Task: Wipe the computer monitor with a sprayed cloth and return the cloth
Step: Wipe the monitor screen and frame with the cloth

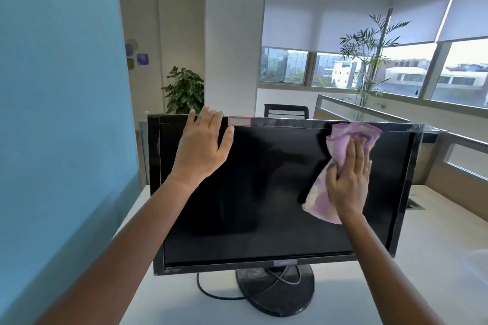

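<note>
Nearest, on the white desk (422, 258), the monitor (264, 192) stands on its round base (277, 295), screen dark. My right hand (348, 182), fingers flat, presses the purple-and-cream cloth (343, 137) against the screen's upper right. My left hand (203, 148), fingers straight, rests over the top edge at left. I judge the cloth soft and limp, best bunched under the palm; the panel looks fragile and could tip, so pressure should be light. Beyond: an office chair (286, 111) and windows (285, 66).
</note>
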Demonstrator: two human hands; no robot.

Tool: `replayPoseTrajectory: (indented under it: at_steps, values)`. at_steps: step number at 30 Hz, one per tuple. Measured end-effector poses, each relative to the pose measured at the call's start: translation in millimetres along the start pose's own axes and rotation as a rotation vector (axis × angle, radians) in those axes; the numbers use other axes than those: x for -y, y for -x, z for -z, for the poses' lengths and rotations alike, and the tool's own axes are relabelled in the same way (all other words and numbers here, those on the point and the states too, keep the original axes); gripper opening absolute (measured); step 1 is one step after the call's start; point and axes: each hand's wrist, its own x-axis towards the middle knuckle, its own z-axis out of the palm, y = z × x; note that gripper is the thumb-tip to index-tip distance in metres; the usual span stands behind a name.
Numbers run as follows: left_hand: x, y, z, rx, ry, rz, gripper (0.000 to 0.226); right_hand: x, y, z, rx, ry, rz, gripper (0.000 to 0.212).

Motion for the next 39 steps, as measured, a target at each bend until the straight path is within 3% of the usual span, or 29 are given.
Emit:
replayPoseTrajectory:
  at_steps: [3, 6, 8, 11, 16, 20, 26, 31, 34, 39]
  values:
    - [-11.3, -3.0, -5.2, 0.012, 0.015, -0.029, 0.062, 18.1, 3.1, -7.8, -0.095, -0.197, -0.272, 0.062]
    - [-21.7, -7.2, -11.3, 0.034, 0.032, -0.043, 0.060, 51.2, 5.6, -15.4, -0.101, -0.227, -0.296, 0.064]
    - [-30.6, -11.0, -16.8, 0.051, 0.040, -0.069, 0.062, 72.6, 14.2, -21.8, -0.055, -0.188, -0.171, 0.062]
    - [-44.5, -18.3, -25.6, 0.066, 0.050, -0.107, 0.058, 90.0, 36.1, -31.3, 0.051, -0.091, 0.165, 0.060]
    - [-70.0, -36.5, -40.1, 0.156, 0.054, -0.255, 0.049, 56.0, 34.7, -29.2, 0.133, 0.147, 0.681, 0.059]
    - [-93.2, -52.2, -49.8, 0.201, 0.058, -0.334, 0.046, 16.7, 6.5, -18.5, 0.083, 0.270, 0.837, 0.060]
    - [-102.8, -61.2, -57.0, 0.210, 0.151, -0.324, 0.056, -46.7, -23.1, 3.9, 0.061, 0.297, 0.530, 0.063]
    - [-101.2, -56.7, -59.7, 0.142, 0.206, -0.307, 0.055, -85.3, -24.2, 16.1, -0.017, 0.133, -0.064, 0.065]
    - [-104.2, -55.0, -61.4, 0.115, 0.202, -0.307, 0.057, -80.4, -16.6, 12.0, -0.108, -0.035, -0.323, 0.064]
    - [-104.4, -52.1, -62.1, 0.080, 0.141, -0.326, 0.064, -29.7, -30.8, -0.2, -0.233, -0.229, -0.505, 0.059]
